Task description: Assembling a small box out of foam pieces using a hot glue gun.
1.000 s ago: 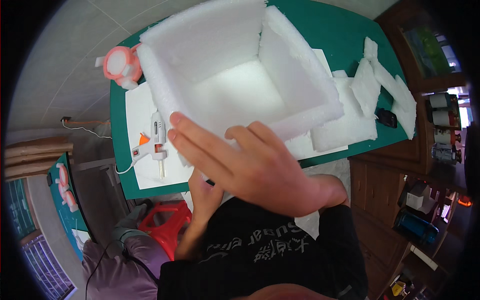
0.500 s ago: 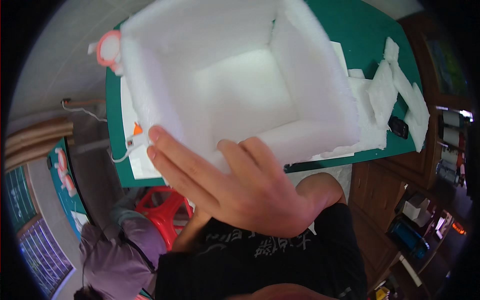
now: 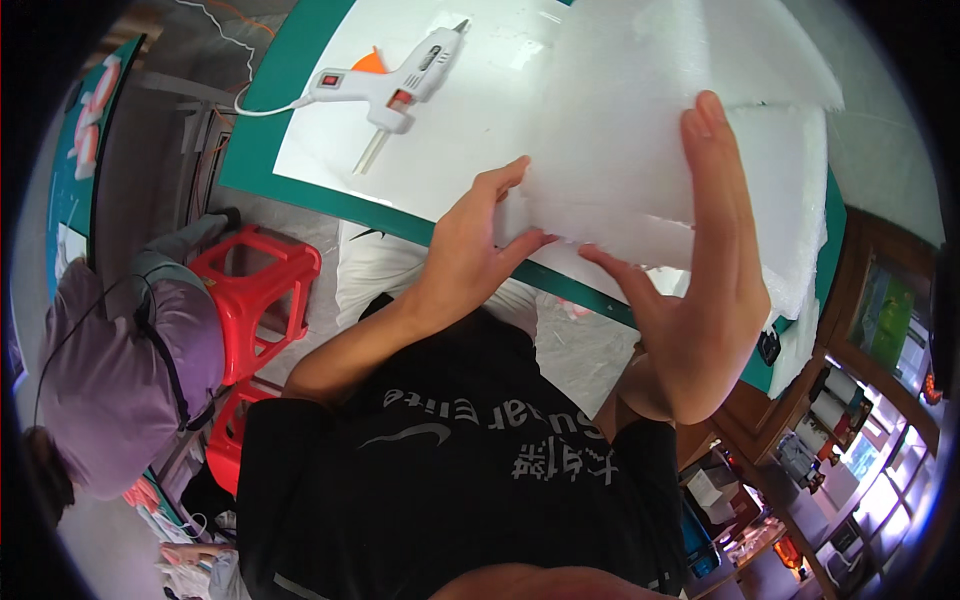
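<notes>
A white foam box (image 3: 620,150) with fuzzy, translucent walls stands over the near side of the green table (image 3: 260,150), turned so that I look at its outer faces. At its lower left corner my left hand (image 3: 470,240) grips it, thumb below and fingers curled round the edge. My right hand (image 3: 705,290) holds it from the right, long fingers stretched along the wall and the thumb at the near lower edge. A white hot glue gun (image 3: 405,85) with a glue stick at its back lies on white sheeting (image 3: 330,150) left of the box.
Red plastic stools (image 3: 255,280) stand on the floor at the left, beside a person in a purple top (image 3: 130,370). A white cord (image 3: 262,111) runs from the glue gun off the table's left side. Wooden shelving (image 3: 830,340) is at the right.
The box has been turned and moved right, so its open inside no longer faces me. The glue gun has come into full view. My left hand now shows on the box.
</notes>
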Demonstrator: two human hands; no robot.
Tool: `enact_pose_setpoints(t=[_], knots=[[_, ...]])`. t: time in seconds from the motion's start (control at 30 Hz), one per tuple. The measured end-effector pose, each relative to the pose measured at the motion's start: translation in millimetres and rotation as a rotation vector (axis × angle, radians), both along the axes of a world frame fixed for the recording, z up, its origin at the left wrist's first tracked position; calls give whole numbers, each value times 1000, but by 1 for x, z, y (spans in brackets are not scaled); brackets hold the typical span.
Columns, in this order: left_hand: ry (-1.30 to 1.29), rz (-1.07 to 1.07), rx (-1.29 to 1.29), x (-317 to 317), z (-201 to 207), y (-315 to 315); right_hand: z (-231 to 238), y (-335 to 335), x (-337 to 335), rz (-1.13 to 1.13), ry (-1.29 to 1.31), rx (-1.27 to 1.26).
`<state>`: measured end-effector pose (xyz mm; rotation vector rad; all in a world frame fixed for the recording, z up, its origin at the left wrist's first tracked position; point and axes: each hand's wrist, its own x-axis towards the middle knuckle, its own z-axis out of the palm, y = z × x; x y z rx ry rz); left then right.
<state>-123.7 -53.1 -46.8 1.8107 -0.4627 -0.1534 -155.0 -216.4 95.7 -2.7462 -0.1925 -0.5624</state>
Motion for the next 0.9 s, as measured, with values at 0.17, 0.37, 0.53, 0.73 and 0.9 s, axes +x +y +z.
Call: enact_pose_setpoints(t=[0.17,0.37,0.53,0.73,0.9], knots=[[-158,19,110,6,-11,7,-4,7,2,-2,-45,-15],[-409,-28,207,15,-11,9,-5,12,3,16,-83,-24],[-454,-44,208,16,-20,5,-3,10,2,19,-92,-25],[-570,-38,259,16,-22,5,-3,10,4,25,-87,-44],[-631,-51,280,18,-22,5,-1,10,4,8,-79,-45]])
